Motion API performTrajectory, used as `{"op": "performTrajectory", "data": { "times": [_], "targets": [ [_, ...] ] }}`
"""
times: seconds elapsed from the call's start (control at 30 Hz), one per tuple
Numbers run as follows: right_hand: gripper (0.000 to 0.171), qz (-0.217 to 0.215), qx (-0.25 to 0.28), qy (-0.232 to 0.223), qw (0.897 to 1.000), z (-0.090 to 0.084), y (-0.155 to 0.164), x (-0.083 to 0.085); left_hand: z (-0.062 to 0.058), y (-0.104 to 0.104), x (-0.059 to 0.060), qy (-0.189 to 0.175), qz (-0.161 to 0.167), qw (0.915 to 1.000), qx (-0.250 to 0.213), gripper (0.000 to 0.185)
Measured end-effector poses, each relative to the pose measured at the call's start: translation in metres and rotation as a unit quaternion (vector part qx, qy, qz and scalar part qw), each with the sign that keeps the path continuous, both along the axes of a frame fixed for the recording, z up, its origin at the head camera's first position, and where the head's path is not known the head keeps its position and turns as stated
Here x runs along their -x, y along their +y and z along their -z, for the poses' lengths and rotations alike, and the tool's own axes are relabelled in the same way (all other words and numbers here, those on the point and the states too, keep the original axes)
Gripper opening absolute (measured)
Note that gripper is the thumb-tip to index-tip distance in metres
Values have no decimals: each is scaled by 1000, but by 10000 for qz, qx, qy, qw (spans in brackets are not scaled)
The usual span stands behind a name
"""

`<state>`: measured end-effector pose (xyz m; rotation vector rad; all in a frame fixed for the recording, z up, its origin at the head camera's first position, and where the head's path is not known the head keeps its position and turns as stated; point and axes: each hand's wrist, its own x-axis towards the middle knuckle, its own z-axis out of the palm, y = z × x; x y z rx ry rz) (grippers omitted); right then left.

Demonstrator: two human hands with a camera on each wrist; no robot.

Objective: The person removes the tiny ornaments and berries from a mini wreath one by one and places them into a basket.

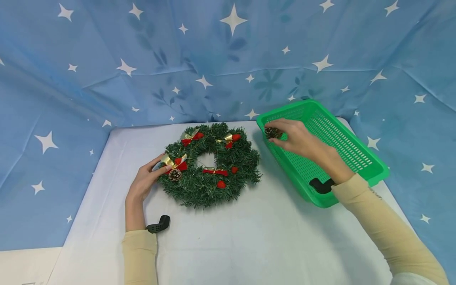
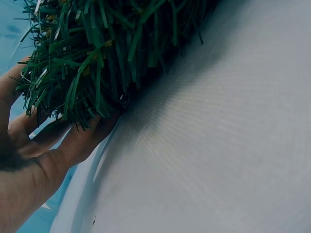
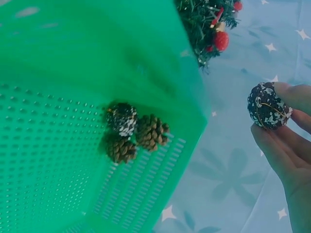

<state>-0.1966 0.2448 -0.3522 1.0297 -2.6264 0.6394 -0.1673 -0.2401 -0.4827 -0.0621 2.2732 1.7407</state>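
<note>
My left hand [image 1: 142,182] grips the left edge of a green wreath [image 1: 203,190], thumb on top beside a gold-and-red bow and a small pine cone [image 1: 175,175]. The left wrist view has the fingers [image 2: 82,143] tucked beneath the wreath's edge. Over the near-left rim of a green plastic basket [image 1: 336,132], my right hand [image 1: 303,138] pinches a loose pine cone [image 3: 266,108] by thumb and fingertips. That cone is dark with white flecks and a gold string. Red bows and red berry-like ornaments decorate the wreath.
Inside the basket, the right wrist view reveals more pine cones [image 3: 151,132] clustered in a corner. Wreath and basket stand on a white-covered table [image 1: 228,245]. A blue star-patterned cloth [image 1: 228,71] rises behind and at both sides.
</note>
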Motion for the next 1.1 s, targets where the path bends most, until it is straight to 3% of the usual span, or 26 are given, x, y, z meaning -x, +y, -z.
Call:
{"op": "performTrajectory", "data": {
  "times": [0.5,1.1],
  "targets": [
    [40,194,135,-62,9997,7,21,8,1,1,1,61,21,9999,-108,79],
    [39,894,-461,-842,9914,20,38,20,2,-1,1,53,1,9998,-207,78]
  ]
}}
